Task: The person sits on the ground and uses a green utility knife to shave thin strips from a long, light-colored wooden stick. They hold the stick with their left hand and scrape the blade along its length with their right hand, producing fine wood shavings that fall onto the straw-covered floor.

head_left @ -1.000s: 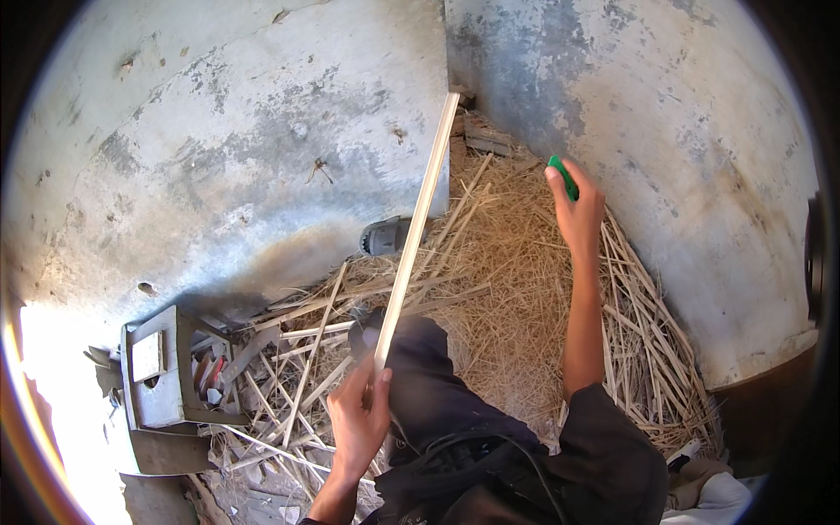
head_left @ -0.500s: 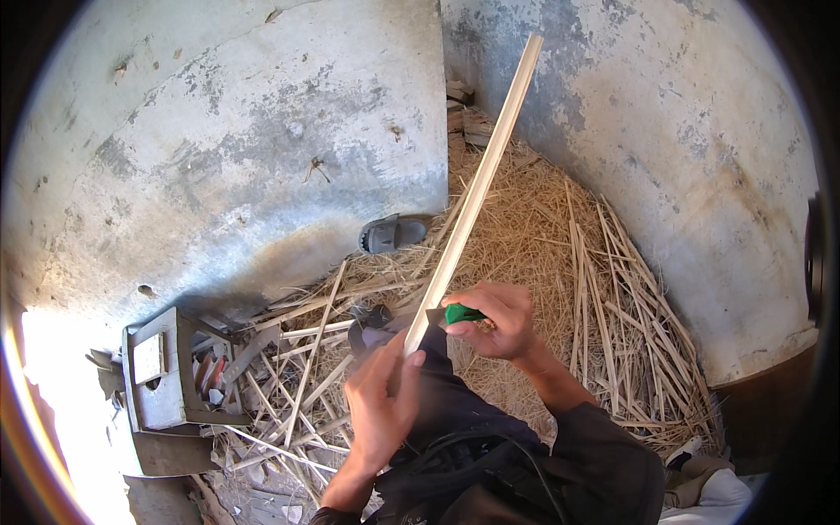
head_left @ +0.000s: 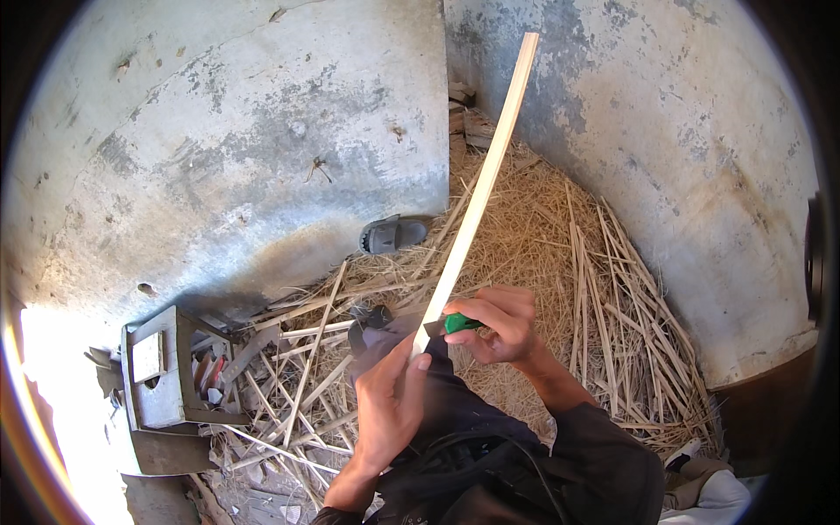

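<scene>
Wooden strip (head_left: 479, 201): in the head view you hold it above the floor, slanting from your lap up toward the far corner, where the left wall (head_left: 219, 175) and the right wall (head_left: 682, 157) meet. Your left hand (head_left: 390, 404) grips its near end between thumb and fingers. Your right hand (head_left: 500, 325) is closed around a green handle (head_left: 461, 325), whose dark blade (head_left: 433, 327) appears to touch the strip's right side just beyond your left hand. Below your hands, straw-like shavings (head_left: 516, 245) spread over the floor toward that far corner. Thin sticks (head_left: 643, 332) lie heaped along the floor's right edge; more loose sticks (head_left: 302, 394) cross one another on its left side, beside a grey box-like stand (head_left: 179, 404). A grey sandal (head_left: 409, 233) lies at the floor's edge by the left wall
</scene>
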Demonstrator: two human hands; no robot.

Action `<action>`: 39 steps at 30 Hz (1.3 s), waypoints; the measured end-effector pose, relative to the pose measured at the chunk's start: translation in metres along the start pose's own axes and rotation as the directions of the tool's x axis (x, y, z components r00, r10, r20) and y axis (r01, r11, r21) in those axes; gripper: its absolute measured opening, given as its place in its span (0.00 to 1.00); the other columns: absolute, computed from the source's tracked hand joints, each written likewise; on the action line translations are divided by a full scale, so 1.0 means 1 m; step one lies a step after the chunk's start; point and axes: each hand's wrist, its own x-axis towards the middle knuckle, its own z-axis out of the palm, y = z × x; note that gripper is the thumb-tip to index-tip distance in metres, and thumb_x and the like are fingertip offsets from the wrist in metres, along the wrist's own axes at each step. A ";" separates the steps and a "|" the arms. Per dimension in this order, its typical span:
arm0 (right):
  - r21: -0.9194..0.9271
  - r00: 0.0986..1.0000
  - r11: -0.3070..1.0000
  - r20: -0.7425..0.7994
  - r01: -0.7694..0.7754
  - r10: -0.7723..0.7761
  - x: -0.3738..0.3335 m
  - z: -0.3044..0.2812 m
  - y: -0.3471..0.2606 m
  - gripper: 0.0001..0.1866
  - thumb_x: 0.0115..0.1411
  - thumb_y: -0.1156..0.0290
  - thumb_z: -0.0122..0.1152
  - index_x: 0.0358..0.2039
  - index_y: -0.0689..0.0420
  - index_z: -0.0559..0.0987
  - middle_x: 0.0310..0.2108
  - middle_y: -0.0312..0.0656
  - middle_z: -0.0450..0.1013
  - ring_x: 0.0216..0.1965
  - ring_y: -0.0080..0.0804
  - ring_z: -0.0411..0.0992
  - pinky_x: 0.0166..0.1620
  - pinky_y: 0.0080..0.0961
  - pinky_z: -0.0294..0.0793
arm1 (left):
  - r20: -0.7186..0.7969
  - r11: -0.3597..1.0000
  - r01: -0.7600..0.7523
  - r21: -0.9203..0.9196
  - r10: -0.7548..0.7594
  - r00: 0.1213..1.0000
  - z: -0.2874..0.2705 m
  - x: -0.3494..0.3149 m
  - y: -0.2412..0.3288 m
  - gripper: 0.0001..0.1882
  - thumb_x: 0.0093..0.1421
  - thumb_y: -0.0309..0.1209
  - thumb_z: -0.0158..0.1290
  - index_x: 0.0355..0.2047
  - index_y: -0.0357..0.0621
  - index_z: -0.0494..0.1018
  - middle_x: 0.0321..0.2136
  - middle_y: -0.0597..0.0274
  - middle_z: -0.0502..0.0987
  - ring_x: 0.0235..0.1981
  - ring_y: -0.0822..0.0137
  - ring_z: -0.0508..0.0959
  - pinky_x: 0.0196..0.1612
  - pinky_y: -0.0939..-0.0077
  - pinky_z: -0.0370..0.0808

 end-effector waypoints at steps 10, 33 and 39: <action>-0.051 1.000 0.998 -0.014 -0.027 0.026 0.002 -0.005 0.001 0.18 0.60 0.54 0.79 0.41 0.53 0.88 0.24 0.34 0.82 0.20 0.31 0.78 0.24 0.28 0.72 | 0.029 0.999 0.039 0.026 -0.039 0.999 -0.004 -0.001 0.002 0.15 0.75 0.28 0.57 0.56 0.31 0.81 0.24 0.62 0.74 0.25 0.76 0.67 0.29 0.75 0.66; -0.038 0.814 0.874 -0.385 -0.485 0.435 0.031 -0.058 0.122 0.24 0.76 0.47 0.59 0.42 0.56 0.89 0.23 0.28 0.75 0.19 0.19 0.62 0.23 0.28 0.60 | 0.124 0.950 0.296 0.103 -0.308 0.943 -0.021 -0.065 -0.021 0.14 0.74 0.30 0.58 0.55 0.37 0.83 0.20 0.72 0.69 0.23 0.82 0.65 0.27 0.79 0.61; 0.092 0.902 0.949 -0.293 -0.302 0.316 -0.002 -0.022 0.095 0.20 0.77 0.52 0.59 0.40 0.56 0.87 0.27 0.32 0.80 0.19 0.16 0.66 0.19 0.22 0.62 | -0.006 0.973 0.178 0.150 -0.179 0.984 -0.018 -0.045 -0.021 0.13 0.73 0.29 0.61 0.53 0.34 0.83 0.16 0.71 0.66 0.21 0.80 0.62 0.25 0.77 0.58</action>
